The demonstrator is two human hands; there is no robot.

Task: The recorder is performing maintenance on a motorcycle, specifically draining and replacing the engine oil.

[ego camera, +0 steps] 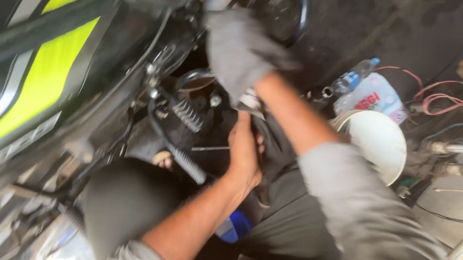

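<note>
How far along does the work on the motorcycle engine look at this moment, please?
Done: not clear; the blurred view shows no removed or fitted part. In hand: the right hand presses a grey rag onto the motorcycle above the dark engine, and the left hand reaches in below, its fingers hidden. Left: cannot tell; a plastic bottle and white bowl lie on the floor alongside.

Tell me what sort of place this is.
Probably a motorcycle repair shop, worked at floor level. A motorcycle with a black and yellow tank has its engine exposed, the right hand holds a grey rag, and loose wires and a plastic bottle lie on the grimy floor.
</note>
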